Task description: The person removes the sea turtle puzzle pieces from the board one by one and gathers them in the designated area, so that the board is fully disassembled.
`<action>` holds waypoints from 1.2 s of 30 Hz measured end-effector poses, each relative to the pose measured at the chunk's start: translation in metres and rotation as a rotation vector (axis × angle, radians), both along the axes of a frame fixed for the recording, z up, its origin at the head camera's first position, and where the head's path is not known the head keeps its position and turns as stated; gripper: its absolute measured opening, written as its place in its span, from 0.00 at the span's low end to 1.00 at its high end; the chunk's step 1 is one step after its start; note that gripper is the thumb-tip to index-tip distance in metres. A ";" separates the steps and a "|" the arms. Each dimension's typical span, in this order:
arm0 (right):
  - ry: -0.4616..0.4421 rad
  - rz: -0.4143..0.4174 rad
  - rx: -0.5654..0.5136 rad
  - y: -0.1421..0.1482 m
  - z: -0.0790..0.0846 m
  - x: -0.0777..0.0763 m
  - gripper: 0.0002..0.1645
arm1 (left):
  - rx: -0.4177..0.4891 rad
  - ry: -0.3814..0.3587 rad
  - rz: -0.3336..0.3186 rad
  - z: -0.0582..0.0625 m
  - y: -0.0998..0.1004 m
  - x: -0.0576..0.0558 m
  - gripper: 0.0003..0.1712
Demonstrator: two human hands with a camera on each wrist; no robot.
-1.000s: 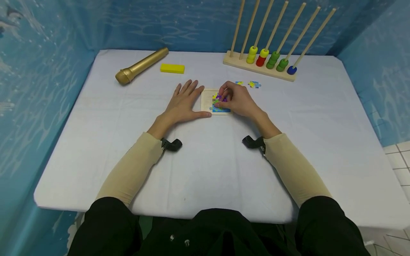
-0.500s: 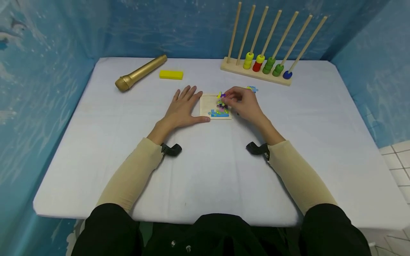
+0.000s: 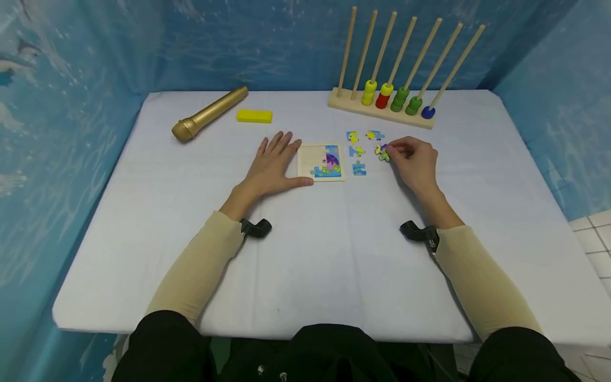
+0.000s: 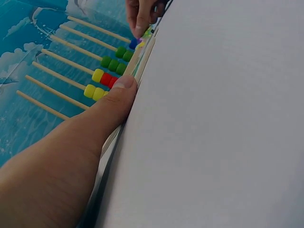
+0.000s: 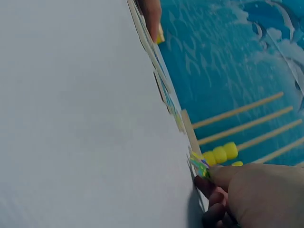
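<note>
My left hand (image 3: 269,165) lies spread beside a small wooden puzzle tray (image 3: 309,155), with its index fingertip and thumb at the tray's left edge. Joined jigsaw pieces (image 3: 332,160) show a purple and blue picture along the tray's right and lower sides; the upper left is bare wood. To the right of the tray, my right hand (image 3: 416,163) pinches a green, yellow and purple jigsaw piece (image 3: 382,153) between thumb and fingers. The right wrist view shows this puzzle piece (image 5: 200,165) at the fingertips. Several loose pieces (image 3: 359,168) lie between tray and right hand.
Behind the hands stands a wooden bead abacus (image 3: 382,109) with upright rods and coloured beads. A gold microphone (image 3: 210,114) and a yellow block (image 3: 255,116) lie at the back left. Blue patterned curtain (image 3: 281,48) borders the white table (image 3: 305,265) at the back and sides.
My right hand has lifted the puzzle piece from over the tray and carried it right, past the loose pieces, uncovering the tray's picture. My left hand has stayed at the tray.
</note>
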State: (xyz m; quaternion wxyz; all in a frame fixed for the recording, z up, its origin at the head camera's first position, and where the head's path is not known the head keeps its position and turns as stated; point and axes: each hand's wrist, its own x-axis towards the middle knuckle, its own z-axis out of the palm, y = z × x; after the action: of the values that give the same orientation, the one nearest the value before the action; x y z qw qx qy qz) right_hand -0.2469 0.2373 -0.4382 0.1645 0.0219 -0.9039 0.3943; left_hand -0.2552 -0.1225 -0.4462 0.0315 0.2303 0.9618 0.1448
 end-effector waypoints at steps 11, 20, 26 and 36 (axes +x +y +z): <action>-0.073 0.068 0.089 0.011 0.013 -0.004 0.20 | 0.012 0.000 0.006 0.009 0.002 -0.009 0.66; -0.034 0.119 0.140 0.008 0.006 -0.004 0.22 | 0.013 -0.007 0.001 0.008 0.001 -0.010 0.66; 0.006 0.082 0.159 -0.003 -0.001 -0.005 0.24 | 0.014 -0.009 -0.001 0.005 0.000 -0.008 0.66; 0.006 0.075 0.263 -0.009 -0.002 0.003 0.27 | 0.011 0.003 -0.003 -0.004 -0.001 -0.002 0.66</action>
State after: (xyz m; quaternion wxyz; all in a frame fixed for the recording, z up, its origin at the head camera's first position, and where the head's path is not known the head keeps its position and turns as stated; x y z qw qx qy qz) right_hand -0.2436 0.2282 -0.4403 0.1482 0.0780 -0.9458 0.2782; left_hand -0.2571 -0.1231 -0.4503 0.0291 0.2322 0.9606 0.1498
